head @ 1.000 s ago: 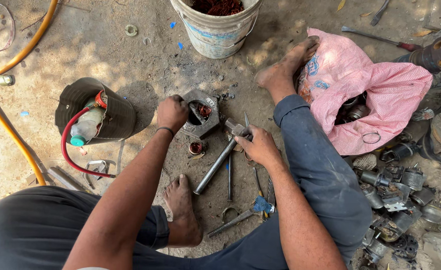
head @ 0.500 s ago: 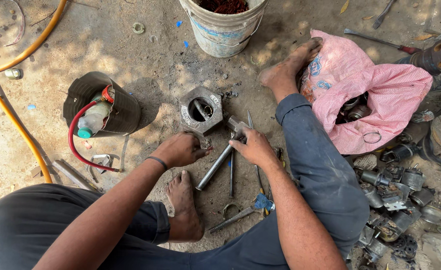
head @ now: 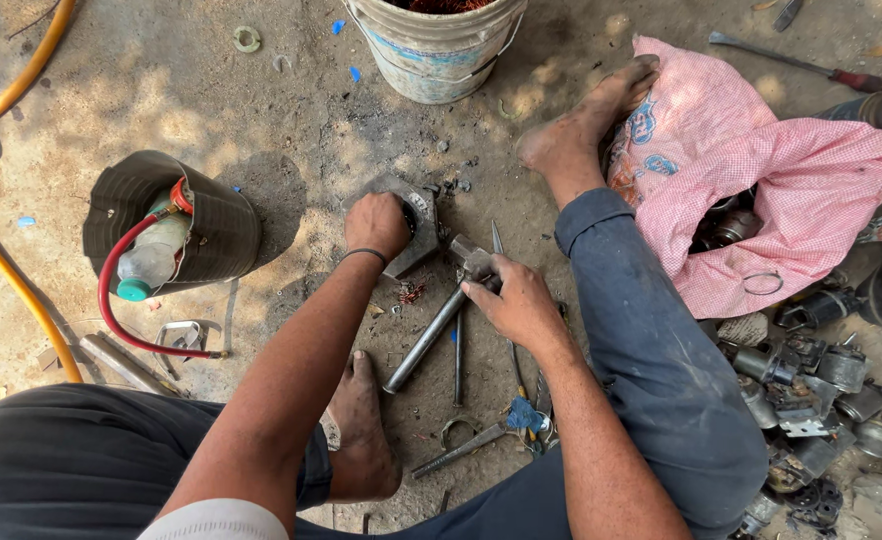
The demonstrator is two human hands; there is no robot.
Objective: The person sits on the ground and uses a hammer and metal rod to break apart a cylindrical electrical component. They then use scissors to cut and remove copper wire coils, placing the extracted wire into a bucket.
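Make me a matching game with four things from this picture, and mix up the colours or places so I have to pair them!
Things:
1. sack
2. bucket
3. hammer
4. plastic bottle

Places or colours:
A. in the right hand, head close to the metal housing
B. pink, lying on the ground at the right
C. inside the dark container with the red hose
D. whitish, standing at the top of the picture

Pairs: 1-B, 2-D, 3-A, 4-C. The left hand rests on the metal housing.
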